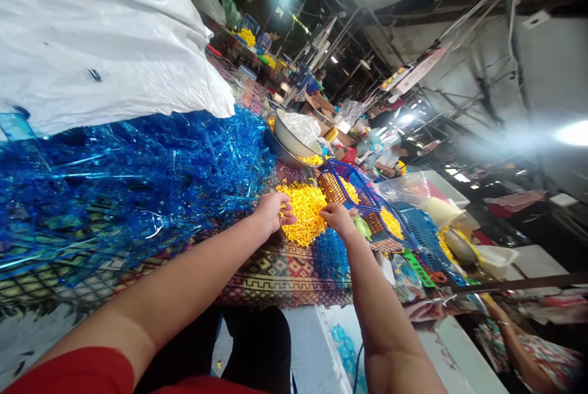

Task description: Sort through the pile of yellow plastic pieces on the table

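Note:
A heap of small yellow plastic pieces (303, 213) lies on the patterned mat in front of me. My left hand (274, 211) is at the heap's left edge, thumb and fingers curved and apart, with yellow showing in the gap. At the right edge, my right hand (337, 218) has its fingers pressed together; what they hold, if anything, is too small to make out. Clear blue plastic strips (165, 179) form a large tangled mass to the left. A smaller bunch of blue strips (331, 257) lies below the heap, beside my right forearm.
A white sack (101, 45) bulges above the blue mass. Beyond the heap, a metal bowl (287, 152) has yellow pieces in it. Blue baskets (362, 193) with yellow pieces stand to the right. The patterned mat (275, 287) ends near my knees. A co-worker's arm (514, 342) shows at lower right.

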{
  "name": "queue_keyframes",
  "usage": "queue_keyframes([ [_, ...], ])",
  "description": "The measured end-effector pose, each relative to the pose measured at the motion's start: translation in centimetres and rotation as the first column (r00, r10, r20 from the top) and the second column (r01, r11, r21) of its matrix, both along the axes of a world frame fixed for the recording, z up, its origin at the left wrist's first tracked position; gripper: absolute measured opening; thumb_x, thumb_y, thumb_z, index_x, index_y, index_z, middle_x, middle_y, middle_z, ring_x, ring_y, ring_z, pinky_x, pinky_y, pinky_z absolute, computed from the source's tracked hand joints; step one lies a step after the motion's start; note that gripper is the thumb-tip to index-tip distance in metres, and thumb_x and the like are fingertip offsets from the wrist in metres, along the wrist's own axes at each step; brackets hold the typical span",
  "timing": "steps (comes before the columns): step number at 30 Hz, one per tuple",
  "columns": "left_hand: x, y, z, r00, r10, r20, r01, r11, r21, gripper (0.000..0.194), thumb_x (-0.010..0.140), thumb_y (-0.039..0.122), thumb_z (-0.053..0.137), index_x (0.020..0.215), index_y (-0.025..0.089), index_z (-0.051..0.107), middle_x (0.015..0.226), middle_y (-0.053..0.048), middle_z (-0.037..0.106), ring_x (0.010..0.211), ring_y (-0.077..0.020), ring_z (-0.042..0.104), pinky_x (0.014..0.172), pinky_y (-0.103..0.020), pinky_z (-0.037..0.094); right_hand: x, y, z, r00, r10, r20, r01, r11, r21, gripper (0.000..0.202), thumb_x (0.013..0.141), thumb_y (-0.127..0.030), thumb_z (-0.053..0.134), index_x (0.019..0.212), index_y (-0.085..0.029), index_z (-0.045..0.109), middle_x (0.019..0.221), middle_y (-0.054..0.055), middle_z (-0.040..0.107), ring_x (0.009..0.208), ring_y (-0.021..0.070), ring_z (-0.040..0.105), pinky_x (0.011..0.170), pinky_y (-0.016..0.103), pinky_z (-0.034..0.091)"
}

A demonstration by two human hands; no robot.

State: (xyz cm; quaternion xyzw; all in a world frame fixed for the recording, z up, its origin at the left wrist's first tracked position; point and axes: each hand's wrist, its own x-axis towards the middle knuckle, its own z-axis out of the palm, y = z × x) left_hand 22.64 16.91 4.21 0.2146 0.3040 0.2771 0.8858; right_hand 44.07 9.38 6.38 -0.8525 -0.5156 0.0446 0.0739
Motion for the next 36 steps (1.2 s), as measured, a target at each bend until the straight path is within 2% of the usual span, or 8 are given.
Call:
queue_keyframes([
  [3,-0.1,0.1,0.1,1.000,0.011,0.014,-0.011,1.000,0.011,0.003,0.069,0.014,0.048,0.071,0.014,0.046,0.051,0.001,0.046,0.035,-0.0132,0.050,0.034,-0.026,0.043,-0.2,0.2,-0.2,0.992,0.079,0.102,-0.069,0.993,-0.100,0.014,0.067,-0.021,0.055,0.071,-0.015,0.067,0.064,0.004,0.065,0.060,0.0132,0.058,0.054,0.020,0.037],
  [9,-0.3,0.0,0.4,1.000,0.020,0.010,-0.020,1.000,0.003,0.004,0.069,0.014,0.048,0.072,0.015,0.045,0.052,0.001,0.046,0.036,-0.0129,0.050,0.035,-0.026,0.043,-0.8,0.1,-0.4,0.987,0.094,0.128,-0.082,0.992,-0.097,0.014,0.068,-0.020,0.052,0.069,-0.014,0.065,0.067,0.004,0.065,0.062,0.0132,0.058,0.056,0.020,0.037],
  [15,-0.3,-0.1,0.4,1.000,0.020,0.019,-0.019,1.000,-0.005,0.006,0.070,0.014,0.050,0.075,0.015,0.047,0.055,-0.001,0.047,0.038,-0.0118,0.050,0.037,-0.026,0.043,-1.0,-0.7,0.3,0.988,0.031,-0.151,-0.029,0.999,0.014,0.010,0.067,-0.023,0.051,0.062,-0.016,0.055,0.047,-0.002,0.052,0.042,0.0094,0.048,0.044,0.020,0.033],
  [19,-0.1,0.0,0.1,0.999,0.024,0.024,-0.024,1.000,0.009,0.006,0.070,0.015,0.050,0.074,0.015,0.046,0.056,-0.001,0.047,0.039,-0.0125,0.050,0.038,-0.026,0.044,-2.1,-1.1,0.9,0.903,-0.007,-0.430,0.059,0.992,0.109,0.015,0.066,-0.032,0.053,0.063,-0.018,0.050,0.040,-0.008,0.042,0.034,0.0078,0.040,0.037,0.020,0.028],
  [26,0.3,-1.3,0.1,0.995,-0.042,0.093,0.050,0.995,-0.082,0.024,0.078,0.039,0.046,0.087,0.017,0.046,0.061,0.001,0.045,0.043,-0.0145,0.052,0.048,-0.042,0.050,-7.4,0.5,3.3,0.824,0.195,-0.532,-0.102,0.975,0.199,0.024,0.068,-0.039,0.057,0.074,-0.015,0.056,0.056,-0.004,0.055,0.040,0.0065,0.046,0.039,0.019,0.034],
  [28,0.3,-1.3,0.1,0.987,-0.074,0.142,0.093,0.987,-0.132,0.022,0.080,0.037,0.042,0.084,0.016,0.046,0.059,0.000,0.045,0.044,-0.0156,0.053,0.046,-0.038,0.050,-7.7,0.9,3.5,0.860,0.225,-0.458,-0.126,0.963,0.238,0.025,0.073,-0.038,0.053,0.081,-0.015,0.058,0.063,-0.001,0.059,0.043,0.0077,0.050,0.041,0.020,0.037],
  [31,-0.1,-0.7,0.2,0.991,-0.029,0.128,0.046,0.991,-0.128,0.011,0.077,0.025,0.045,0.079,0.014,0.048,0.056,-0.001,0.046,0.043,-0.0155,0.054,0.039,-0.028,0.047,-6.6,0.3,2.9,0.971,0.200,-0.132,-0.170,0.963,0.210,0.016,0.076,-0.029,0.052,0.078,-0.016,0.061,0.068,0.002,0.062,0.055,0.0113,0.056,0.053,0.022,0.043],
  [36,-0.7,0.9,0.3,0.992,0.087,0.092,-0.077,0.991,-0.111,0.007,0.070,0.018,0.051,0.075,0.014,0.050,0.054,-0.001,0.046,0.041,-0.0156,0.054,0.036,-0.026,0.044,-5.4,-2.2,-0.2,0.923,0.245,0.296,-0.240,0.969,-0.056,0.018,0.078,-0.022,0.053,0.092,-0.020,0.064,0.092,0.007,0.061,0.083,0.0155,0.058,0.071,0.023,0.041],
])
